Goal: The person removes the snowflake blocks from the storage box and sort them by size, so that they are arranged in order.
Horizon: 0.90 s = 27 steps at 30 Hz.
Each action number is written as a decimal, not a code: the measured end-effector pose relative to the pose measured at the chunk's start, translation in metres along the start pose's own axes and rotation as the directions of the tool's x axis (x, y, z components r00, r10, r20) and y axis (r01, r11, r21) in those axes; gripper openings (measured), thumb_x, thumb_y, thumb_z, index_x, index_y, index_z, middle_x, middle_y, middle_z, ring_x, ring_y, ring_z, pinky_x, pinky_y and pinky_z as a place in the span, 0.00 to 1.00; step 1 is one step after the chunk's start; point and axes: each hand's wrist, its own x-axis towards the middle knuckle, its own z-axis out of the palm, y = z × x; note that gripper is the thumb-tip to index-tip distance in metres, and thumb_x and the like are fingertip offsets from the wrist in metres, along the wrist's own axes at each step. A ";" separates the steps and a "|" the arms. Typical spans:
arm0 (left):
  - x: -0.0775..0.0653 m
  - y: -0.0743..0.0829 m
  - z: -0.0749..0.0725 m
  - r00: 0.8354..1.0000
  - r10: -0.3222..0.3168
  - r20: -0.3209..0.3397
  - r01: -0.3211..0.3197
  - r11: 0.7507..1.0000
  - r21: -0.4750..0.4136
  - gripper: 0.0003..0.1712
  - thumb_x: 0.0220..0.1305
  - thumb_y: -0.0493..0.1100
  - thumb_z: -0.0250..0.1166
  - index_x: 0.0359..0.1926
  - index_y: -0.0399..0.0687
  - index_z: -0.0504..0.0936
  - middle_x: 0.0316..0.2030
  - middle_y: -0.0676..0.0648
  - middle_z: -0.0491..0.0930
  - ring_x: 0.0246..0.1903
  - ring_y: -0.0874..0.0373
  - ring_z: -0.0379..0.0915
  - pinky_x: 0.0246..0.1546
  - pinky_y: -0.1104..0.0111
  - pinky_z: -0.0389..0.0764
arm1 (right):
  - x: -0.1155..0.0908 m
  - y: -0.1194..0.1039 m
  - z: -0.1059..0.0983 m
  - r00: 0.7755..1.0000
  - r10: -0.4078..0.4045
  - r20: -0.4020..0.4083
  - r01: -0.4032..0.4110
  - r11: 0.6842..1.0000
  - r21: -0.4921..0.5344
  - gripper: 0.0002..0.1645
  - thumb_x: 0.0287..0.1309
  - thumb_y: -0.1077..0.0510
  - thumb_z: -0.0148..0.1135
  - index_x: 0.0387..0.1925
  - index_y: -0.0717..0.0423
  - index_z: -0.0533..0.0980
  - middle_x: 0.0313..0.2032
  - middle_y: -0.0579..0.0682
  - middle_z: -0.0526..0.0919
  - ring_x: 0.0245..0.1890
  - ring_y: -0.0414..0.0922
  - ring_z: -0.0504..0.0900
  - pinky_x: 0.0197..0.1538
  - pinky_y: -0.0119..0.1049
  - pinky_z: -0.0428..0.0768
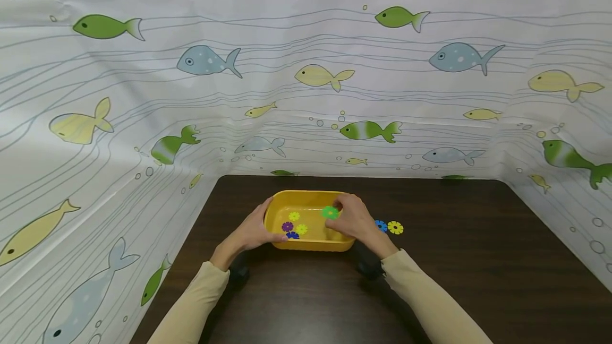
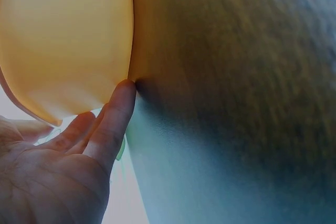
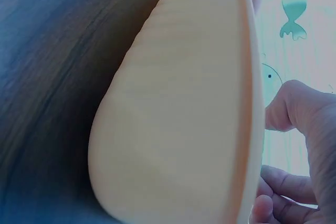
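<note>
A yellow plastic tray stands on the dark table. My left hand holds its left end, thumb over the front rim; in the left wrist view, the fingers lie against the tray's outer wall. Above the tray's right part, my right hand pinches a green flower-shaped plastic disc between thumb and index finger. Inside the tray's left half lie a purple disc, a dark blue disc and two yellow ones. The tray wall hides the green disc from the right wrist view.
Just right of the tray, a blue disc, partly behind the right hand, and a yellow disc lie on the dark wooden table. A white fish-patterned sheet surrounds the table's back and sides.
</note>
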 end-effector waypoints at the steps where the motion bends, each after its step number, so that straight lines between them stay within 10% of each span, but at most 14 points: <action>1: 0.000 0.000 0.000 1.000 0.003 0.000 -0.003 1.000 0.000 0.71 0.55 0.60 0.83 0.88 0.47 0.49 0.77 0.34 0.67 0.63 0.43 0.77 0.72 0.45 0.82 | -0.001 0.001 -0.002 1.000 0.000 -0.007 0.000 1.000 0.000 0.26 0.49 0.53 0.78 0.47 0.65 0.87 0.44 0.57 0.90 0.44 0.51 0.82 0.54 0.51 0.87; 27: -0.001 0.002 0.000 1.000 0.010 0.000 -0.010 1.000 -0.001 0.71 0.56 0.59 0.83 0.88 0.46 0.48 0.75 0.34 0.68 0.59 0.47 0.77 0.71 0.46 0.82 | -0.058 0.077 -0.063 0.986 0.070 -0.150 -0.071 0.997 -0.003 0.17 0.53 0.59 0.79 0.44 0.62 0.86 0.39 0.55 0.86 0.37 0.47 0.78 0.42 0.37 0.80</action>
